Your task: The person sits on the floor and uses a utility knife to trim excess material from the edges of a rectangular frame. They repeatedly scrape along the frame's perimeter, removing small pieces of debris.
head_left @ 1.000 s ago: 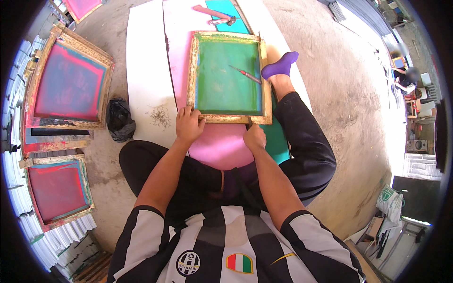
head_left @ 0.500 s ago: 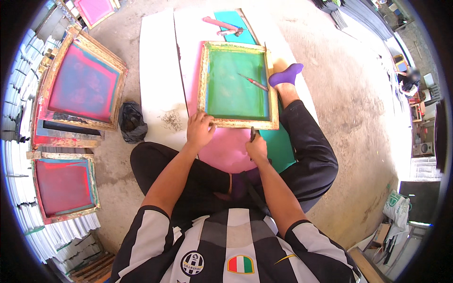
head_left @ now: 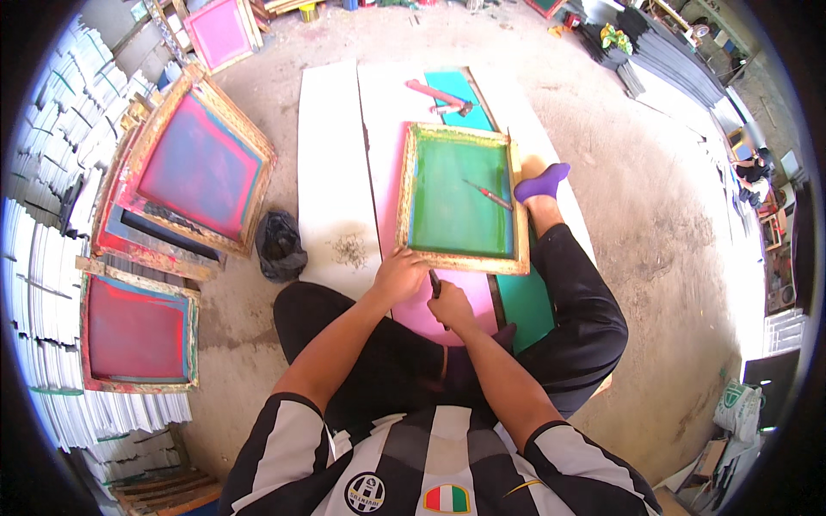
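A wooden screen-printing frame with green mesh lies before me on the boards. My left hand rests with bent fingers over its near left corner, gripping the wood. Just below the near rail, my right hand is closed round a dark, slim tool. That tool points up toward the rail close to my left fingers; its exact kind is unclear. On the mesh lies a thin, pointed tool with a red and grey handle. My purple-socked foot is beside the frame's right rail.
White boards lie under the frame, with small scraps on one. A black plastic bag sits left. More screen frames lean at the left by white stacks. Tools lie beyond. A person is far right.
The view has shifted, so the scene sits lower and further right. My right hand with the dark tool has moved left along the near rail, closer to my left hand.
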